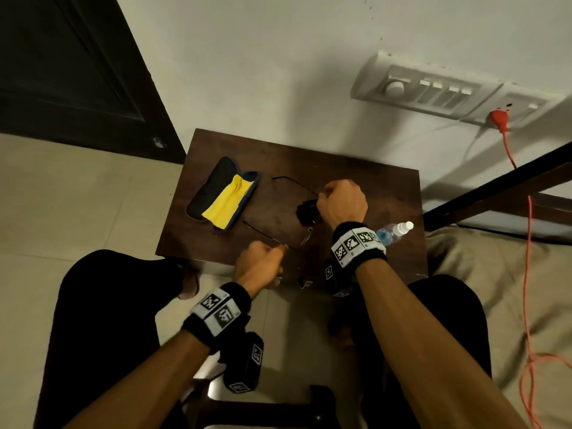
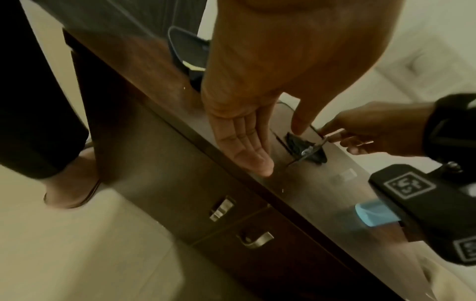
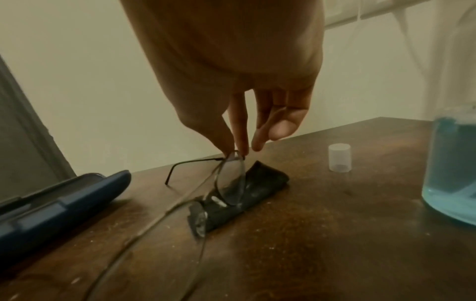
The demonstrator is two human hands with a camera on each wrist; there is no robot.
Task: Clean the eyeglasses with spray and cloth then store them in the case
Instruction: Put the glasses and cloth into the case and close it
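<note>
My left hand (image 1: 258,263) is pinching one end of the eyeglasses (image 3: 229,181), my right hand (image 1: 342,204) the other, over a black cloth (image 3: 247,193) on the brown table (image 1: 356,187). The open case (image 1: 223,193) is sitting left, the spray bottle (image 1: 393,232) right, against a white wall. The left pinch is probably on a temple; it is blurred.

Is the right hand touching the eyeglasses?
Touching. In the right wrist view, the right hand pinches the rim of the eyeglasses between thumb and forefinger, directly on the metal frame.

Open case (image 1: 216,193) left on the table (image 1: 356,181), eyeglasses (image 1: 278,212) over cloth (image 1: 305,212) centre, spray bottle (image 1: 393,232) right
</note>
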